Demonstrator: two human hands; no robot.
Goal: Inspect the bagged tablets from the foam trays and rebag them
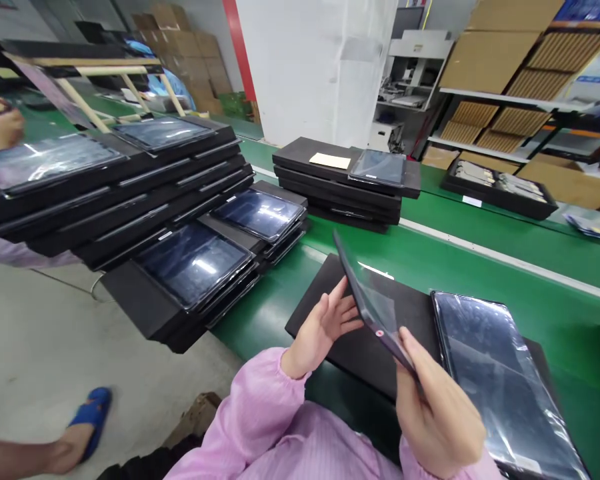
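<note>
A dark tablet (375,313) is held up on a slant, its narrow edge turned towards me and a small round red mark on that edge. My right hand (437,407) grips its lower end between thumb and fingers. At its other side, my left hand (325,327) has its fingers stretched out and apart, with the fingertips at or very near the tablet. Beneath both hands lies a flat black tray (320,300). Another tablet, in shiny clear film (485,353), rests on the right part of that tray.
Stacked black trays with tablets (195,263) stand to the left, with a taller stack (165,180) behind. Across the green bench (445,260) is another tray stack (300,153). A black box of pale parts (500,187) sits far right. Another person's hand (0,123) shows at the left edge.
</note>
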